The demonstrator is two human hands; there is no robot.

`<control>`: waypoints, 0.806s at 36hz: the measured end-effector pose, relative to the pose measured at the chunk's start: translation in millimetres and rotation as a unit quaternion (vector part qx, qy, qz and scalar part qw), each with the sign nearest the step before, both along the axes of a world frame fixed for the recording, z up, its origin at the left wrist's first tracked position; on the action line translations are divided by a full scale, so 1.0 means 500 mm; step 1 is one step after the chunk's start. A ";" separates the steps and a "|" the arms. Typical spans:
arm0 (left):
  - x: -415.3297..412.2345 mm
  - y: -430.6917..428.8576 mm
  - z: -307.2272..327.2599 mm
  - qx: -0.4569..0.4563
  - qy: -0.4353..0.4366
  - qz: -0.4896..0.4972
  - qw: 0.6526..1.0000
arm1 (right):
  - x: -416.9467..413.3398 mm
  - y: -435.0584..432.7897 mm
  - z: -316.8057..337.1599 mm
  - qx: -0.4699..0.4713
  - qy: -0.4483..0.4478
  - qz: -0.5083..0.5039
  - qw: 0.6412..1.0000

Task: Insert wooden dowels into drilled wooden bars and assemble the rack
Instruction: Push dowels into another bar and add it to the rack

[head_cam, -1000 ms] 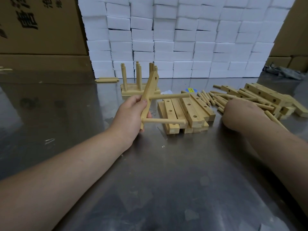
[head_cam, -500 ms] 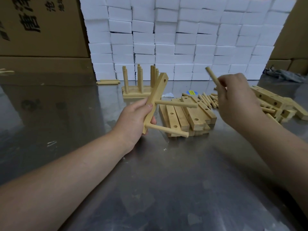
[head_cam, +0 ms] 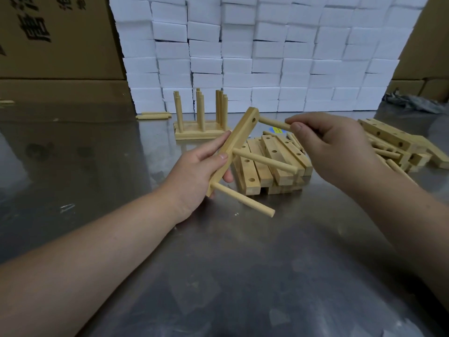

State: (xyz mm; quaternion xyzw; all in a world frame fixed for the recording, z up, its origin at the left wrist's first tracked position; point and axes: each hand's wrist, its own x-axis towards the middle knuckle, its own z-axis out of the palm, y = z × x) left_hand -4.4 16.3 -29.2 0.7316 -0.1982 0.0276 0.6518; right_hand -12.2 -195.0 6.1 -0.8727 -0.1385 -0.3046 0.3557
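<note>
Item: drilled bar, tilted, gripped in my left hand.
Two dowels seated: middle, lower.
Change: my right hand is back from loose pile, now pinching third dowel.
Tip is just beside empty top hole.
Insertion pending.

Dim, even light from above. We note the white boxes as the brightest area, and a dull sheen on the far steel table. A soft dark shadow spreads near us. Left hand and right hand sharp. Frame edges bowed, near corners smeared.
</note>
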 end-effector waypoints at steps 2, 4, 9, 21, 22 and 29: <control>0.000 0.000 0.000 0.005 -0.003 -0.001 1.000 | -0.002 0.002 -0.001 -0.005 0.004 0.004 1.000; 0.000 -0.001 -0.002 0.010 -0.005 -0.002 1.000 | -0.002 0.002 -0.003 -0.012 0.006 0.005 1.000; 0.000 0.000 -0.002 0.016 -0.006 -0.009 1.000 | 0.001 0.004 -0.005 -0.027 0.004 0.001 1.000; 0.001 0.003 0.001 0.051 -0.043 0.000 0.998 | -0.001 0.004 0.000 -0.061 0.014 -0.006 0.998; 0.000 0.002 0.001 0.051 -0.046 0.001 0.998 | -0.001 0.004 -0.001 -0.065 0.016 -0.007 0.998; -0.005 -0.001 0.004 0.062 -0.063 0.014 0.996 | -0.006 0.007 0.004 -0.101 0.012 -0.005 0.995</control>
